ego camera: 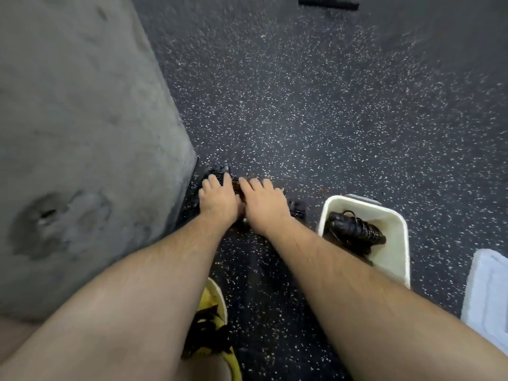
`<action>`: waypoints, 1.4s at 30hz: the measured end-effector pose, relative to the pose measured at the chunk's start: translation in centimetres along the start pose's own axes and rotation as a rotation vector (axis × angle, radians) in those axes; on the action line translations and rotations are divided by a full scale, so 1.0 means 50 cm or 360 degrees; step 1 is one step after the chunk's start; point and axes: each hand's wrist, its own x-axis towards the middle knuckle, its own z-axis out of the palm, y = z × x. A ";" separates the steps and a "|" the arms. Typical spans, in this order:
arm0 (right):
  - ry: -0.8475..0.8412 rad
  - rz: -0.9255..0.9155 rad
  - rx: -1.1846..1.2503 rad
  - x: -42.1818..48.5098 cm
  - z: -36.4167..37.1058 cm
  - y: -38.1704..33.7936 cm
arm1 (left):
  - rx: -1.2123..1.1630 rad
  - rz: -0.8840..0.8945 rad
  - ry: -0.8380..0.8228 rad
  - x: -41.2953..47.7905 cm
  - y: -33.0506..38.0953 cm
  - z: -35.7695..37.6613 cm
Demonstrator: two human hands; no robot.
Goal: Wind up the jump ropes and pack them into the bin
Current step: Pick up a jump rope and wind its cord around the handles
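Observation:
A black jump rope (297, 208) lies in a loose heap on the speckled floor by the foot of the wall, blurred and mostly hidden under both hands. My left hand (217, 200) is palm down on its left part, with the fingers curving over the rope. My right hand (265, 203) sits right beside it on the rope's middle, fingers bent down over the strands. To the right stands the white bin (395, 259). It holds one wound black jump rope (354, 229).
A grey concrete wall (82, 133) fills the left side. My yellow shoe (214, 320) is at the bottom centre. A white lid or box (489, 292) lies at the right edge. A black equipment foot (328, 1) rests on the floor at the top.

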 end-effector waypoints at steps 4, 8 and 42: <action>-0.0073 -0.0063 -0.0035 0.023 0.015 -0.015 | -0.0226 -0.0285 -0.0320 0.038 -0.022 0.033; -0.0125 -0.0091 -0.0092 0.030 0.028 -0.022 | -0.0470 -0.0415 -0.0425 0.049 -0.046 0.057; 0.0020 0.0353 -0.0143 -0.333 -0.066 0.360 | -0.1035 0.1033 -0.0345 -0.194 0.325 -0.033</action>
